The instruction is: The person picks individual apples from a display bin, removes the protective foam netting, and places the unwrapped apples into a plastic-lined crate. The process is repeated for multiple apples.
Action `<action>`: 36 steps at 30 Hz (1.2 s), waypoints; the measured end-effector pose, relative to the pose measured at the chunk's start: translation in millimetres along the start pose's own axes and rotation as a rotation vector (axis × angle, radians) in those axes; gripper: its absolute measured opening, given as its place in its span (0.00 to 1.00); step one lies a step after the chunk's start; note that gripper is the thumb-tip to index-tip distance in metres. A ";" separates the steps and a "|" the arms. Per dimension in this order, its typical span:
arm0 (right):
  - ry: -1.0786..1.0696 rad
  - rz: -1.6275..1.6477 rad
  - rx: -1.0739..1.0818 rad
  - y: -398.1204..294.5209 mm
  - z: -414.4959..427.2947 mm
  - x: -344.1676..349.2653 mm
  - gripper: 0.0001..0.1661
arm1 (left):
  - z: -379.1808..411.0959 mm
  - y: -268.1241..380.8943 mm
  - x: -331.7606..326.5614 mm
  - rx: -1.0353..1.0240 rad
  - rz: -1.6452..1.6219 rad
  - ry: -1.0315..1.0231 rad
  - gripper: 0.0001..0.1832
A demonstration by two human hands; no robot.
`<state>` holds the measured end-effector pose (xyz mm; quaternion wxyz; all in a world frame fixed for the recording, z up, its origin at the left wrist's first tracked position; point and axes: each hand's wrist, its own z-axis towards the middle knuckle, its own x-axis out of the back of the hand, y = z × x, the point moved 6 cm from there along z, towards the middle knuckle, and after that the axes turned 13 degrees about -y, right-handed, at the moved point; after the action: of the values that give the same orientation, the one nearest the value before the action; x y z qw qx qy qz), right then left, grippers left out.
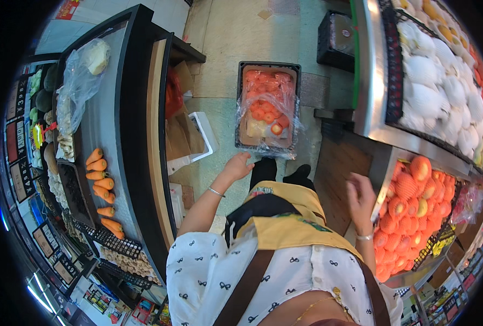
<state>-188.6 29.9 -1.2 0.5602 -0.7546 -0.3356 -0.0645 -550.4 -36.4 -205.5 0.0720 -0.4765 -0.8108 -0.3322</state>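
In front of my feet a black plastic crate (238,122) stands on the floor. It holds several round fruits in orange foam nets (266,91), partly under clear plastic film (284,108), with bare cardboard at the near end. My left hand (239,166) is empty, its fingers apart, just short of the crate's near left corner. To the right, my right hand (360,195) hangs with loose, bent fingers and nothing visible in it. It is beside the metal edge of a display of fruit in orange foam nets (408,208); the picture does not settle whether they touch.
Carrots (99,165) and a plastic-bagged vegetable (96,57) lie on the left counter. Below it are a white foam box (207,136) and cardboard (186,132). White-netted fruit (425,102) fills the upper right stand. Another black crate (327,40) stands on the floor ahead right.
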 end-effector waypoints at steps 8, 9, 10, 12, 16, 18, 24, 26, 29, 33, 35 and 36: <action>-0.394 0.198 -0.414 217.9 211.9 -242.0 0.12 | 102.2 -76.1 -22.9 0.029 -0.017 0.059 0.18; -0.405 0.170 -0.408 255.6 231.2 -270.7 0.12 | 120.9 -80.4 -29.4 0.005 -0.069 0.050 0.17; -0.409 0.146 -0.396 298.4 254.8 -300.0 0.11 | 142.5 -81.4 -29.8 -0.022 -0.114 0.045 0.16; -0.452 0.055 -0.406 346.1 296.1 -339.1 0.11 | 185.5 -86.8 -37.2 -0.050 -0.288 0.091 0.14; -0.533 -0.201 -0.426 365.3 366.6 -409.7 0.13 | 261.8 -129.9 -109.0 -0.093 -0.408 0.133 0.16; -0.510 -0.261 -0.443 391.4 393.3 -433.0 0.15 | 291.9 -151.2 -138.7 -0.051 -0.566 0.104 0.14; -0.704 -0.528 -0.475 499.9 461.4 -470.3 0.28 | 398.2 -186.3 -207.3 -0.031 -1.004 0.179 0.15; -0.877 -0.513 -0.495 490.8 461.2 -496.2 0.37 | 425.2 -212.1 -241.2 0.081 -1.118 0.179 0.18; -0.886 -0.759 -0.427 488.8 452.3 -504.1 0.44 | 446.7 -207.8 -228.0 0.186 -0.986 0.222 0.27; -0.721 -0.831 -0.363 524.9 447.7 -503.8 0.54 | 488.8 -192.0 -237.2 0.293 -0.640 0.115 0.38; -0.672 -0.803 -0.342 543.7 448.6 -500.4 0.59 | 503.0 -181.2 -241.5 0.298 -0.637 0.084 0.41; -0.669 -0.791 -0.332 537.3 445.9 -504.4 0.62 | 503.8 -184.3 -246.0 0.324 -0.599 0.068 0.42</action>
<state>-388.4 128.2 -833.3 0.2291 -0.6282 -0.7393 -0.0788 -469.2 31.3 -786.1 0.0727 -0.1881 -0.9541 -0.2213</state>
